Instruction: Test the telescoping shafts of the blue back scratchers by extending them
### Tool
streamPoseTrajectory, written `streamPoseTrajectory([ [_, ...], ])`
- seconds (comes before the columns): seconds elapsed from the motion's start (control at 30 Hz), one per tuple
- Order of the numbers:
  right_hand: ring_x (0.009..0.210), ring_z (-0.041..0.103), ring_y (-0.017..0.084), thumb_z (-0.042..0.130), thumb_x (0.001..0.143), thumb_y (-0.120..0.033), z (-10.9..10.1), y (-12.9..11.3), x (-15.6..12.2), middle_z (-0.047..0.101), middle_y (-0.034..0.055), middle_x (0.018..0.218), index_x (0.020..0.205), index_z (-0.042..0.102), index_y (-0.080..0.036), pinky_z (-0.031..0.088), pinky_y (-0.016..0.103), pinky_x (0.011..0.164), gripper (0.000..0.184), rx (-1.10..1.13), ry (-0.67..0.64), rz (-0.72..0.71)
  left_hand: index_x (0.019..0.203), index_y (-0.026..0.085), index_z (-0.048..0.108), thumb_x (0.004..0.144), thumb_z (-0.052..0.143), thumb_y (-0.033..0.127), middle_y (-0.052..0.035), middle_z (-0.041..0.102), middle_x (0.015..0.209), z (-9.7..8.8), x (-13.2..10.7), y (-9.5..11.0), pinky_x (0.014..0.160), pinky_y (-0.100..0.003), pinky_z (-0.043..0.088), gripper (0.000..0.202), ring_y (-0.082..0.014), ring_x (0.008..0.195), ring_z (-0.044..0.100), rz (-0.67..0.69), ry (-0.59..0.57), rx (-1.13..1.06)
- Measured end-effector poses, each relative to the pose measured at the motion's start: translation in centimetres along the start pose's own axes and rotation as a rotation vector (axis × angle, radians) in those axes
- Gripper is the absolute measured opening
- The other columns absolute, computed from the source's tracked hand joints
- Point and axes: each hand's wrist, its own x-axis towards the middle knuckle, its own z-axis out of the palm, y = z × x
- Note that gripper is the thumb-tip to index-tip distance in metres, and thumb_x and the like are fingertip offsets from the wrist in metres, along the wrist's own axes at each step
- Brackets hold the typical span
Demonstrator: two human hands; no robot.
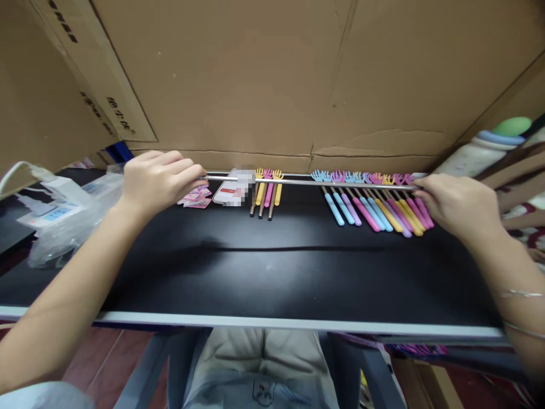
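Observation:
A long, thin metal rod (306, 183) stretches level above the black table, its shadow falling on the tabletop. My left hand (159, 176) is closed around its left end, and my right hand (460, 201) grips the right end. Whatever sits at the rod's two ends is hidden in my fingers. Behind the rod lies a row of back scratchers (370, 213) with claw heads and blue, purple, pink and yellow handles, near my right hand. Three more back scratchers (268, 190), yellow and pink, lie in the middle beside bare metal rods (260, 210).
Pink cards (196, 196) and a phone (232, 187) lie near my left hand. A power strip (55, 210) with a charger and clear plastic bag (63, 238) occupies the left side. A bottle (477, 153) stands at the right. Cardboard (255, 85) walls the back.

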Motion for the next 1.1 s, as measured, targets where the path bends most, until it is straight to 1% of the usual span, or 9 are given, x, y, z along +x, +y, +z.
streamPoseTrajectory([
  [0.17,0.08,0.057,0.02,0.036,0.09,-0.036,0.1,1.4,-0.6,0.068,0.0147,0.086,0.096,0.065,-0.015,0.033,0.03,0.07,0.037,-0.066,0.015,0.048,0.074,0.028,0.053,0.093,0.035,0.043,0.0013,0.059,0.069,1.1,-1.8,-2.4,0.055,-0.03,0.028,0.031,-0.0164,0.075,0.046,-0.004,0.031,0.05],
  [0.27,0.083,0.056,0.021,0.037,0.089,-0.035,0.4,2.1,-0.8,0.067,0.0154,0.086,0.098,0.064,-0.016,0.033,0.031,0.07,0.034,-0.095,-0.027,0.082,0.076,0.027,0.053,0.093,0.036,0.04,0.0005,0.058,0.072,1.8,-2.7,-3.8,0.055,-0.03,0.027,0.027,-0.0171,0.078,0.045,-0.033,0.023,0.062],
  [0.37,0.083,0.056,0.021,0.04,0.088,-0.034,1.0,3.0,-1.1,0.067,0.0154,0.087,0.096,0.064,-0.017,0.032,0.032,0.069,0.031,-0.116,-0.054,0.132,0.077,0.027,0.052,0.093,0.034,0.038,-0.0001,0.057,0.073,2.2,-3.1,-4.8,0.055,-0.03,0.026,0.027,-0.0177,0.079,0.044,-0.091,0.008,0.089],
  [0.43,0.083,0.056,0.02,0.041,0.088,-0.034,1.4,3.4,-1.3,0.067,0.0148,0.086,0.096,0.065,-0.016,0.032,0.031,0.07,0.031,-0.114,-0.03,0.148,0.078,0.028,0.052,0.093,0.034,0.037,0.0001,0.057,0.073,2.2,-3.2,-5.1,0.054,-0.03,0.025,0.025,-0.0179,0.079,0.043,-0.12,0.004,0.077],
  [0.53,0.083,0.056,0.02,0.041,0.089,-0.034,1.8,3.6,-1.5,0.066,0.0147,0.085,0.097,0.065,-0.016,0.031,0.032,0.07,0.031,-0.091,0.011,0.156,0.08,0.029,0.053,0.093,0.033,0.037,0.0,0.057,0.072,2.4,-3.2,-5.3,0.054,-0.029,0.025,0.025,-0.0181,0.079,0.043,-0.123,0.025,0.088],
  [0.7,0.083,0.054,0.021,0.044,0.088,-0.033,1.6,3.0,-1.5,0.065,0.0171,0.087,0.098,0.063,-0.015,0.033,0.032,0.068,0.029,-0.04,-0.068,0.104,0.088,0.03,0.054,0.094,0.031,0.038,0.0001,0.059,0.08,3.0,-3.6,-4.7,0.06,-0.032,0.031,0.025,-0.0185,0.085,0.044,-0.107,0.001,0.08],
  [0.8,0.084,0.054,0.023,0.045,0.087,-0.032,1.6,2.7,-1.4,0.065,0.0165,0.09,0.099,0.061,-0.017,0.034,0.032,0.067,0.025,0.006,-0.092,0.112,0.091,0.031,0.054,0.094,0.03,0.04,0.0001,0.06,0.088,3.2,-3.8,-4.2,0.065,-0.033,0.034,0.026,-0.0198,0.09,0.046,-0.141,-0.022,0.015],
  [0.97,0.078,0.055,0.022,0.054,0.08,-0.029,2.5,3.2,-1.4,0.066,0.0141,0.089,0.094,0.059,-0.021,0.038,0.031,0.072,0.017,0.274,-0.105,0.149,0.092,0.029,0.056,0.093,0.032,0.046,-0.0001,0.06,0.091,3.6,-3.6,-3.9,0.076,-0.038,0.037,0.029,-0.0219,0.093,0.046,-0.182,-0.043,-0.149],
  [1.1,0.079,0.057,0.021,0.054,0.078,-0.032,2.9,3.5,-1.6,0.066,0.0145,0.094,0.092,0.059,-0.02,0.04,0.029,0.073,0.019,0.434,-0.073,0.183,0.092,0.029,0.057,0.092,0.034,0.049,0.0018,0.061,0.091,4.4,-3.6,-3.9,0.081,-0.038,0.036,0.031,-0.021,0.092,0.047,-0.2,-0.078,-0.252],
])
